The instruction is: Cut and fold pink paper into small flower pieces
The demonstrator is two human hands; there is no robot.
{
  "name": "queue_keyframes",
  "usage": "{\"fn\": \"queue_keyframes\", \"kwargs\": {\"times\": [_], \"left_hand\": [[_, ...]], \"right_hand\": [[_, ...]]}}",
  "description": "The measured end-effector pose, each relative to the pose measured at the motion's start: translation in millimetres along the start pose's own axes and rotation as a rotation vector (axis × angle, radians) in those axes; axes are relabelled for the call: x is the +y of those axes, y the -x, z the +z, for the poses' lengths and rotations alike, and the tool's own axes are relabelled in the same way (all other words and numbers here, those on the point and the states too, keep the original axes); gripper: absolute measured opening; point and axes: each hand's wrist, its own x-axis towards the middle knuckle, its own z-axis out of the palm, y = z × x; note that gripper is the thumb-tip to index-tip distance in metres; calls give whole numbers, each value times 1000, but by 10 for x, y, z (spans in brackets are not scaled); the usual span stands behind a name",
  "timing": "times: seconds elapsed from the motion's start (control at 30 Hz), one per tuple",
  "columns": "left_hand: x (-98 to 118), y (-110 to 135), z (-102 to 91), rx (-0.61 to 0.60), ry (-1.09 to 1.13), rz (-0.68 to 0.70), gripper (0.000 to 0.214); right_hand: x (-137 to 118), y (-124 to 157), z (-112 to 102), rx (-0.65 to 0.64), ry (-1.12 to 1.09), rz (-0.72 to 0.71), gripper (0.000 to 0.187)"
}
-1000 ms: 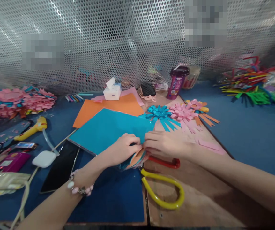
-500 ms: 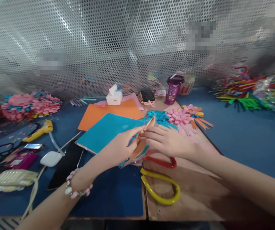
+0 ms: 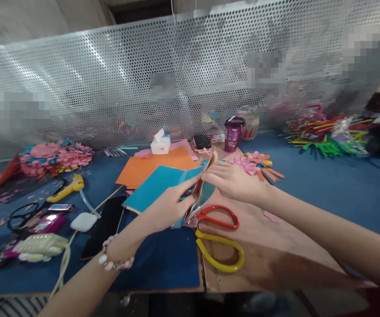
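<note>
My left hand (image 3: 168, 204) grips the lower part of a folded tan-orange paper (image 3: 198, 187) between thumb and fingers. The fingers of my right hand (image 3: 234, 178) are bent over the paper's upper right side. It stands on edge above a bright blue sheet (image 3: 158, 185) that seems to lie in a clear plastic sleeve. Just below are a red handle loop (image 3: 221, 216) and a yellow handle loop (image 3: 223, 257), like those of scissors; any blades are hidden. Pink paper flowers (image 3: 244, 165) lie beyond my right hand.
At left are a yellow glue gun (image 3: 66, 190), a white charger (image 3: 84, 222), a black phone (image 3: 106, 229) and a heap of pink flowers (image 3: 56, 154). Orange sheets (image 3: 176, 160), a tissue box (image 3: 161, 145) and a purple cup (image 3: 233, 135) stand behind. Colourful pipe cleaners (image 3: 329, 136) lie right.
The view has tilted up, showing more behind the mesh panel. The folded paper now stands more upright between my hands, and my right fingers have shifted over its edge.
</note>
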Motion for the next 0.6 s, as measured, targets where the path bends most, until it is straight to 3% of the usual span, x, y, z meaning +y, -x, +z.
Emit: {"fn": "queue_keyframes", "kwargs": {"times": [0.13, 0.23, 0.3, 0.37, 0.47, 0.6], "left_hand": [[-111, 236, 135, 133, 68, 82, 40], [-269, 363, 275, 63, -38, 195, 75], [-367, 375, 356, 139, -117, 187, 66], [-436, 348, 412, 140, -173, 161, 52], [-484, 297, 453, 85, -244, 112, 44], [-481, 249, 429, 50, -247, 61, 38]], "right_hand": [[-23, 47, -35, -70, -60, 28, 25], [-53, 48, -48, -129, -139, 35, 24], [-63, 17, -71, -170, -166, -13, 25], [-45, -34, -156, -186, -145, -37, 27], [70, -112, -489, -92, -54, 63, 29], [402, -114, -1257, 184, 83, 346, 31]]}}
